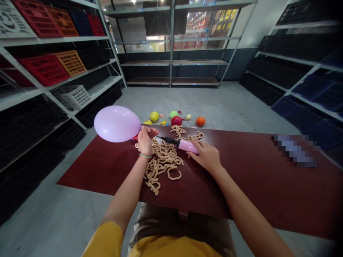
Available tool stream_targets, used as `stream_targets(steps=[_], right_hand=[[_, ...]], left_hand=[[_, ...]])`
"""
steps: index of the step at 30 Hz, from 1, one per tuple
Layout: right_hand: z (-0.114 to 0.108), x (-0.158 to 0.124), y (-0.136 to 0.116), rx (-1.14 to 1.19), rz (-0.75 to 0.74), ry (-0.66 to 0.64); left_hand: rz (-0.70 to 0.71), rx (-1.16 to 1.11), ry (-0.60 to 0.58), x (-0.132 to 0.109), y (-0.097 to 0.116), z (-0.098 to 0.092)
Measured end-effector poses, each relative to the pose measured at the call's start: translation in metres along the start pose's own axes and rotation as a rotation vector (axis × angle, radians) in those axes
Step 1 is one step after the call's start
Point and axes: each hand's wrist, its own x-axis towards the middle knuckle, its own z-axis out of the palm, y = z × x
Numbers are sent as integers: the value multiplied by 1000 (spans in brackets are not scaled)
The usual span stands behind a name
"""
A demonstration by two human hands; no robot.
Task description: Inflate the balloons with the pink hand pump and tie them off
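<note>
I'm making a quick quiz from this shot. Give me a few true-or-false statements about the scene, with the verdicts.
1. The left hand holds an inflated lilac balloon. True.
2. The right hand grips a yellow balloon. False: it is on a pink hand pump.
3. A tangle of tan cord lies on the dark red table under the hands. True.
4. The orange balloon sits on the table. False: it lies on the floor beyond the table.
5. The white basket stands on the top shelf. False: it is on a lower shelf, below the red crates.
</note>
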Motion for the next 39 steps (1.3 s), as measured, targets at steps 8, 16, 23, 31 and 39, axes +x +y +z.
stream_targets(steps=[8,16,23,31,39], right_hand=[[0,2,-1,75,-83,15],[2,4,4,134,-188,204],[-17,18,-5,79,-379,505],[-60,76,-39,-168,-787,201],[-56,91,-32,-3,-598,8]], left_hand=[[-108,416,-392,-12,-1,3],[89,1134,-653,-20,5,5],[184,1342,-836,-25,-7,5],[256,1380,-903,-26,-10,3],[196,1092,-830,-29,-5,10]])
